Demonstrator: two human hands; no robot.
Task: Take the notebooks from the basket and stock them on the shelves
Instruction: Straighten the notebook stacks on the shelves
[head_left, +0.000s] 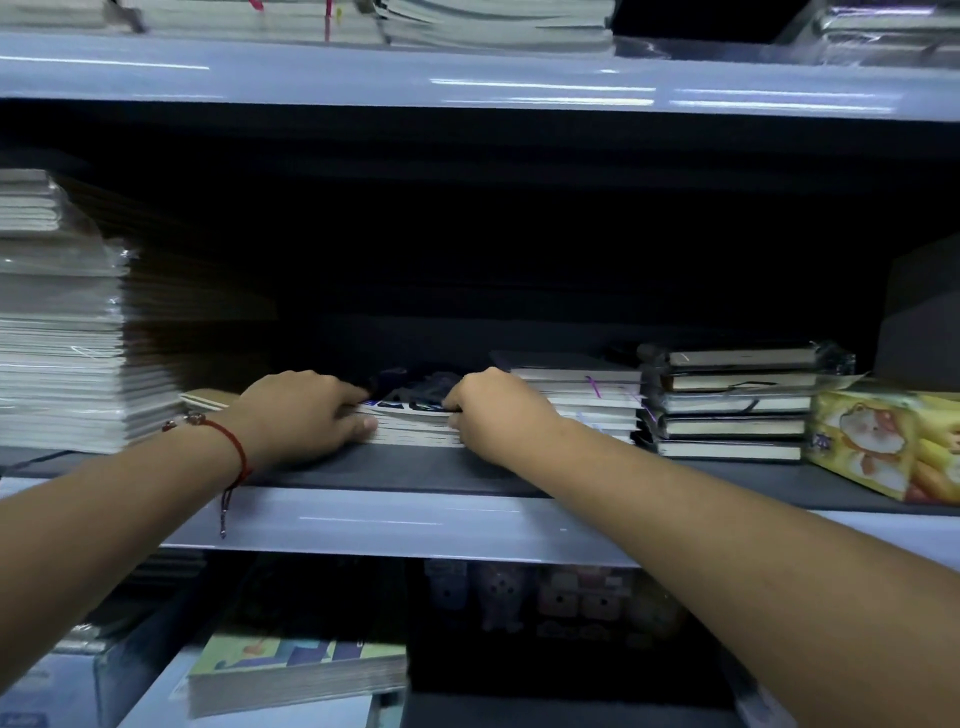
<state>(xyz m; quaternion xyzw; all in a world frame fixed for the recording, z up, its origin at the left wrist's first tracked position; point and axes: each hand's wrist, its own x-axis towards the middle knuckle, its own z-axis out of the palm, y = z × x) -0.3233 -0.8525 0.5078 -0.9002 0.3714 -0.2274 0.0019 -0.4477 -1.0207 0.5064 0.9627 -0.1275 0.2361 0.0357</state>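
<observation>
Gripping: left hand (306, 410) and right hand (493, 410) are holding a small stack of notebooks (410, 423), fingers curled over its ends.
Location: stack is lying flat on the middle shelf (415, 519), between taller piles.

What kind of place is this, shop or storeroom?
Most likely a stationery shop aisle. Glossy tiered shelves carry many identical shrink-wrapped notebook stacks and bundled dark-covered journals. Both hands, left and right, grip a small stack of notebooks on the middle shelf.
</observation>
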